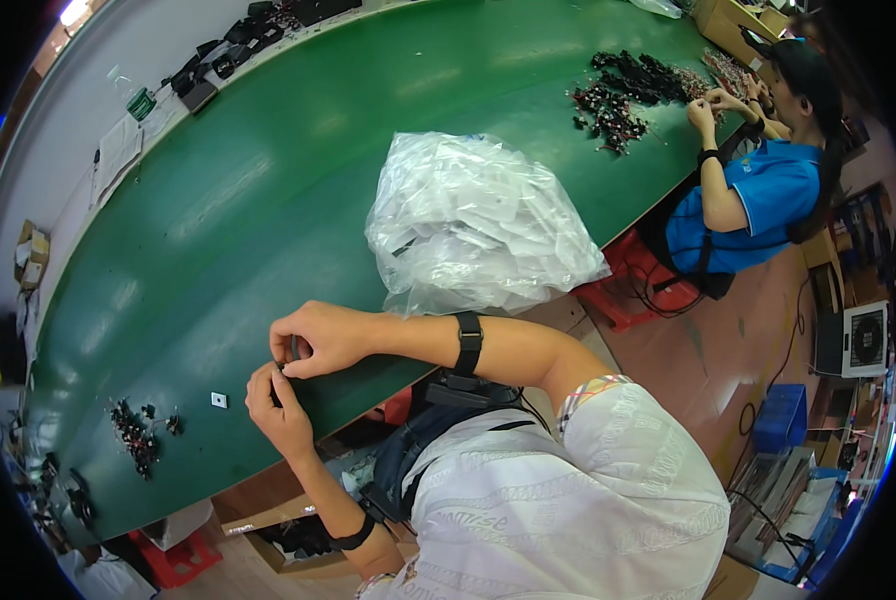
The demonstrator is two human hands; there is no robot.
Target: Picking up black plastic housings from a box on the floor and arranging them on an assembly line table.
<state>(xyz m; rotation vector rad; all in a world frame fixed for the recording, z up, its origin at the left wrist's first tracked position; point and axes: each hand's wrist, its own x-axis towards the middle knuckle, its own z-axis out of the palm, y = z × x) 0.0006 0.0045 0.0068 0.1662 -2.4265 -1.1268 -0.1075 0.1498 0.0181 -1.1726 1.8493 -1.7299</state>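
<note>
By the curled left hand (282, 412) and curled right hand (330, 338), a small dark part (282, 367) is pinched at the left's twelve o'clock; a white square (219, 400) is seen at its nine.

Long green table (268, 220), red stool (623, 270), brownish floor (703, 340)

This is a workshop, shown by the long green counter (278, 210), heaps of small dark pieces (608, 112), perhaps electronic parts, and a co-worker (758, 205) in blue seated beside it.
</note>
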